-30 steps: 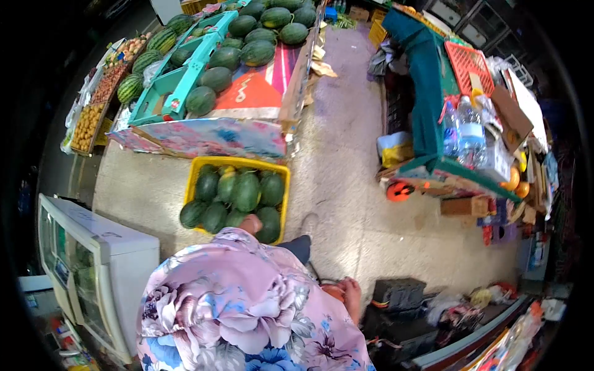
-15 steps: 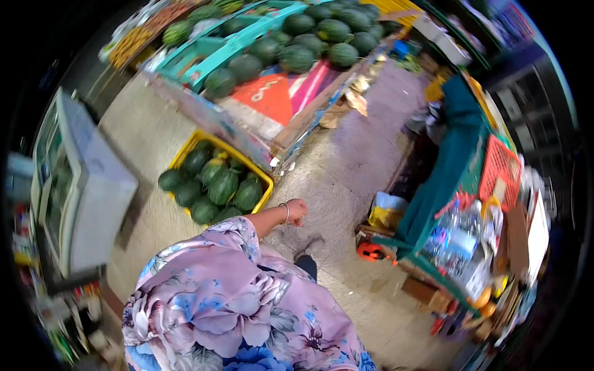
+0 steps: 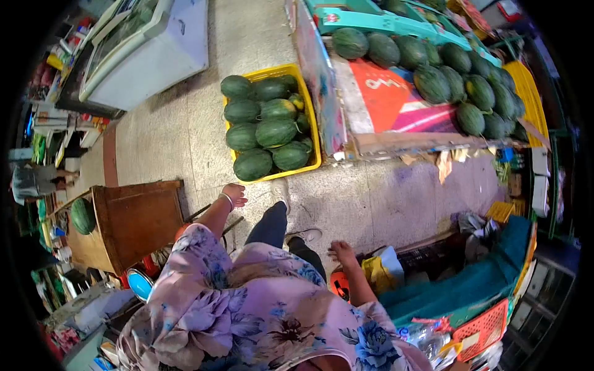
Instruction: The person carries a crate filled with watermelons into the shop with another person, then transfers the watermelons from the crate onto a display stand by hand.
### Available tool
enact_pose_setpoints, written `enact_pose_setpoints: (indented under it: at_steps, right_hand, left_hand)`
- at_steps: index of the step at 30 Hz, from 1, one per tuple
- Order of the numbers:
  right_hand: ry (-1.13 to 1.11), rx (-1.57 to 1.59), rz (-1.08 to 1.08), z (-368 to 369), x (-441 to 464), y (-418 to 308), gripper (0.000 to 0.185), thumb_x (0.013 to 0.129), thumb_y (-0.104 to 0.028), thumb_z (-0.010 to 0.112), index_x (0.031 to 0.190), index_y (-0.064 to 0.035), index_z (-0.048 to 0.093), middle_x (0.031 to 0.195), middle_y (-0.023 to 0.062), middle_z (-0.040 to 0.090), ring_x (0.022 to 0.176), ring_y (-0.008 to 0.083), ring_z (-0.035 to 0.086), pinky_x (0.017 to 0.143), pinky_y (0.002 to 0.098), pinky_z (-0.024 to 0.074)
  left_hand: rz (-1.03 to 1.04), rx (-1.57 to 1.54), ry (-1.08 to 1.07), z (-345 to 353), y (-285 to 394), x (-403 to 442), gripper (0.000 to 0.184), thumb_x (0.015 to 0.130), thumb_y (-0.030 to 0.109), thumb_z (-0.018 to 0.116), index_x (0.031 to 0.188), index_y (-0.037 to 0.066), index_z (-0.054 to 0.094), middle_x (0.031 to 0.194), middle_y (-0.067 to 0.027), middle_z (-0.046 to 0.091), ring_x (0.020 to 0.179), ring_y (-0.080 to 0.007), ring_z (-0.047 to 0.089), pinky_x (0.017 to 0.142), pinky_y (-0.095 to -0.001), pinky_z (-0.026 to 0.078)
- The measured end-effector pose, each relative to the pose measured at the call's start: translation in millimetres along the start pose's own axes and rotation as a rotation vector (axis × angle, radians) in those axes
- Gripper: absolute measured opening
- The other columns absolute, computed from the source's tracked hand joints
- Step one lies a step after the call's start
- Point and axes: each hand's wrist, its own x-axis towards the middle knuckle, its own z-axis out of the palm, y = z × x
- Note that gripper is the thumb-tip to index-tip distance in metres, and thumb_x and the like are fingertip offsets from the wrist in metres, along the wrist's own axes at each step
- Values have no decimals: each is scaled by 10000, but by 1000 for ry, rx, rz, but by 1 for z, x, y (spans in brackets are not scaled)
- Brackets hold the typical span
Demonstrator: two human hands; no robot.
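watermelons (image 3: 276,132) fill the yellow crate (image 3: 314,117) on the floor (image 3: 161,148), left of the display surface (image 3: 396,141). your left hand (image 3: 236,196) is near it, your right hand (image 3: 342,253) farther right, each grip relaxed and empty; you seem between grasps, and lifting one would call for bending.

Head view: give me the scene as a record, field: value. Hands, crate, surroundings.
left hand: nothing visibly held; nearest the crate, no contact seen
right hand: nothing visibly held; near an orange item
crate: yellow, on the floor, filled with dark green melons
stall: right of the crate in view, more melons on top
brown table: left in view, lone melon at its left side
freezer: white, upper left
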Motion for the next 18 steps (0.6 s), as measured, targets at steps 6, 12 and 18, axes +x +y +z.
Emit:
enact_pose_setpoints:
  at_steps: [6,12,18]
  right_hand:
    - [53,-512,-586,108,161,-155,243,783,-202,566,947,-23,563,820,87,604,757,192,578,680,282,443]
    - [280,-500,-745,164,325,-273,318,804,-286,538,1027,-59,540,1022,140,559,964,272,520,825,337,394]
    - [36,-150,-35,167,386,-319,547,754,-458,549,1156,-94,475,1139,82,483,1027,205,444,808,389,379]
  left_hand:
    - [-24,-521,-158,3,4,74,328,818,199,533,1069,27,410,903,-132,473,816,-316,572,717,-431,509]
    - [17,-760,-129,46,60,161,444,838,295,514,1166,26,384,1100,-179,472,1009,-307,490,848,-424,438]
    - [3,-800,-160,69,111,200,627,785,487,527,1256,113,352,1244,-112,418,1163,-262,372,899,-444,352]
